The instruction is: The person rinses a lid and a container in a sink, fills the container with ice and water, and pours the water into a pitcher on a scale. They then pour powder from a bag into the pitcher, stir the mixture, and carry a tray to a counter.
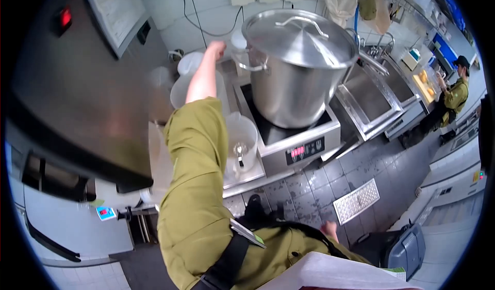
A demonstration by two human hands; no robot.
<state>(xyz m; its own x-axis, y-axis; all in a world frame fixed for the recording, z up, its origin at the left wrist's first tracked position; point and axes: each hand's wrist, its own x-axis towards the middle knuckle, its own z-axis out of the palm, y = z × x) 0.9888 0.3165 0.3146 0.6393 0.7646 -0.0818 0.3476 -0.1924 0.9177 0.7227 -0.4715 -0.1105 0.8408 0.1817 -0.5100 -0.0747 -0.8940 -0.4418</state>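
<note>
My left hand (217, 48) reaches far forward over the counter by the wall, its fingers curled closed. Whatever is inside them, if anything, is hidden. Right of it stands a large steel stockpot (296, 86) with its lid (299, 37) on, sitting on an induction cooker (304, 151) with a lit red display. Behind and below my forearm are a wide translucent tub (181, 90) and a white round container (190, 62). A clear plastic pitcher (243, 130) with a metal utensil (240, 153) in it stands nearer. My right hand (329, 229) hangs low at my side, its fingers mostly hidden.
A tall steel appliance (87, 94) closes in the left side. Steel sinks (367, 102) lie right of the cooker. A co-worker (456, 94) stands at the far right by a cutting board (424, 88). A metal floor grate (357, 201) and grey bin (407, 249) are below.
</note>
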